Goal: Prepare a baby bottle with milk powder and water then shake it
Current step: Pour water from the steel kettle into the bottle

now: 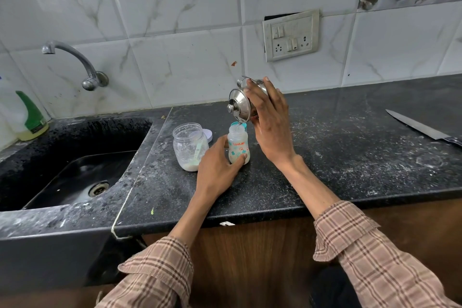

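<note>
Water pouring: my right hand (268,117) is gripping and tipping the steel pot (243,102) over the baby bottle (238,145); my left hand (217,165) is clasping its base, steadying it on the counter (337,157).

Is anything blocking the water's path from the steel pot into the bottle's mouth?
Nothing visible does. The right hand tilts the steel pot directly above the open baby bottle, steadied by the left hand. The powder jar stands clear beside it.

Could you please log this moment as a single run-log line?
step: pouring water | right hand: tilts lidded steel pot over bottle mouth | left hand: steadies printed plastic baby bottle upright on black speckled counter
</note>
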